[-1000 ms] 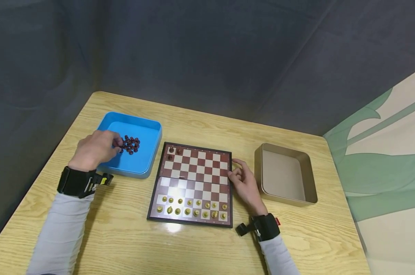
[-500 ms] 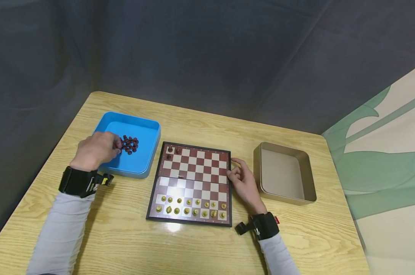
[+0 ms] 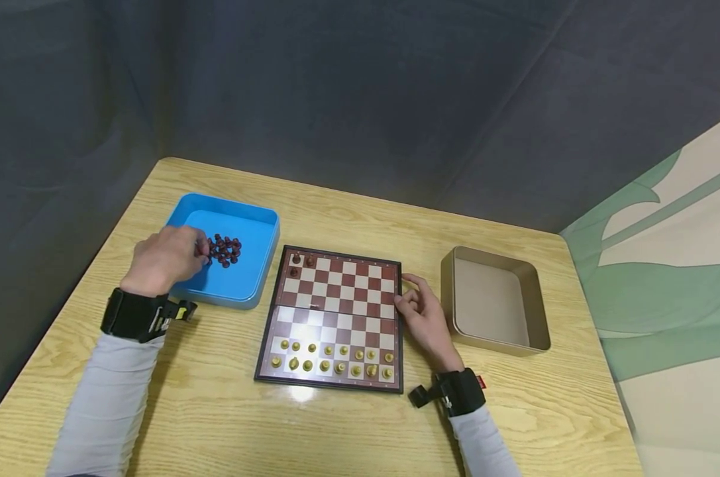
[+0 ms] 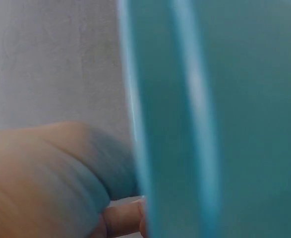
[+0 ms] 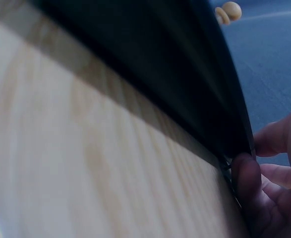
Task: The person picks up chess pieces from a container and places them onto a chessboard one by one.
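Observation:
My left hand point(image 3: 167, 258) reaches over the near left wall of the blue box point(image 3: 258, 265), fingers bent down and fingertips at a pile of dark red chess pieces point(image 3: 225, 252). Whether a piece is between those fingertips is hidden; the left wrist view shows mostly the box wall point(image 4: 170, 119) and part of the hand point(image 4: 51, 178). Beside the chessboard point(image 3: 336, 321), my right hand point(image 3: 425, 324) touches the right edge with thumb and forefinger, other fingers loosely bent. Gold pieces point(image 3: 325, 366) fill two near rows; three dark red pieces point(image 3: 296, 259) stand in the far left corner.
To the right of my right hand stands a gold-coloured box point(image 3: 493, 301) with nothing seen inside. Everything lies on a wood-grain table point(image 3: 216, 397). Dark cloth point(image 3: 336, 99) hangs behind and left of the table; a patterned cloth point(image 3: 681, 291) lies beyond its right side.
The left fingertips shift only slightly among the dark red pieces in the blue box. My right hand stays at the board's edge, and the pieces on the board stand as before.

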`<state>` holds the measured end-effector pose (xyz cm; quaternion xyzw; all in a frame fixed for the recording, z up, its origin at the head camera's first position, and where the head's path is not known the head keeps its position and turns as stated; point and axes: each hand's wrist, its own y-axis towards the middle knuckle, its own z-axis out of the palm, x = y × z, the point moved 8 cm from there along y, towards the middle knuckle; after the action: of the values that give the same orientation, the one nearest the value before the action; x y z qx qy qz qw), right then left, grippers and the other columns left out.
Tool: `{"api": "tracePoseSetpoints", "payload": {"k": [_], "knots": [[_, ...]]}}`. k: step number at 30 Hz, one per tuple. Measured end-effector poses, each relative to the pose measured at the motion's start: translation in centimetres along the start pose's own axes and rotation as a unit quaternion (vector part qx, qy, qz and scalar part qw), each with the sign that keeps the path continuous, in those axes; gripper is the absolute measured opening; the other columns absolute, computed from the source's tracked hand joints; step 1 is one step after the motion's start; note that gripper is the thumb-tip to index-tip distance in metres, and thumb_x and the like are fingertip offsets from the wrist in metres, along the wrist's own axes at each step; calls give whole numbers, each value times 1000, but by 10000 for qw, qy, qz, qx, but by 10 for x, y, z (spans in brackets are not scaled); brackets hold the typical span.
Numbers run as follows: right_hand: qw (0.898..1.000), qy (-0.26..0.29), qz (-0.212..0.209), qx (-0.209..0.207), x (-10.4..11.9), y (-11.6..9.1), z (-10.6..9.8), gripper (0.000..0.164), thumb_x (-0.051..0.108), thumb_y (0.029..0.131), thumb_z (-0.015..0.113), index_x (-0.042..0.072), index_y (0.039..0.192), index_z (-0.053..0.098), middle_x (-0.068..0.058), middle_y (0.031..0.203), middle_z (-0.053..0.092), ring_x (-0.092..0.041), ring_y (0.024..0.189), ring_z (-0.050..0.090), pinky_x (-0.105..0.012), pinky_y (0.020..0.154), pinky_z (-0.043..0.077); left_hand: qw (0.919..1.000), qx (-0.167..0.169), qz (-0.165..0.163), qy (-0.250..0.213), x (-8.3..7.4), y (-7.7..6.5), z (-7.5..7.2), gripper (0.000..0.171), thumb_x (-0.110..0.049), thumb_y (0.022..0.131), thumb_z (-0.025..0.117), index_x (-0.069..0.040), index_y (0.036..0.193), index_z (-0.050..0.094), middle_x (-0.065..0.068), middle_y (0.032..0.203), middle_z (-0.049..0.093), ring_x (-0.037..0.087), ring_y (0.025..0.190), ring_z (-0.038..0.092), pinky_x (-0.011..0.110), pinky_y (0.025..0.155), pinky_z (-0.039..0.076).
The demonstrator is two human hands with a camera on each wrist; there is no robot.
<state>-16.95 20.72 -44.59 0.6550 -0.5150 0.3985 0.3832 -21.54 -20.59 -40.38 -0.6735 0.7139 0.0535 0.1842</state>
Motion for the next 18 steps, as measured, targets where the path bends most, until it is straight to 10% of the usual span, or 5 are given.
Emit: {"api": "tracePoseSetpoints", "payload": {"k": [18], "knots": [[10000, -25, -8, -10, 1, 0, 0, 43, 3, 85, 52, 4, 125, 38, -21, 73, 54, -21, 55, 46, -22, 51, 37, 9949, -815, 586, 86, -34, -12, -23, 10, -21, 79, 63, -17, 88, 64, 5, 86, 60, 22, 65, 53, 34, 40, 37]]}}
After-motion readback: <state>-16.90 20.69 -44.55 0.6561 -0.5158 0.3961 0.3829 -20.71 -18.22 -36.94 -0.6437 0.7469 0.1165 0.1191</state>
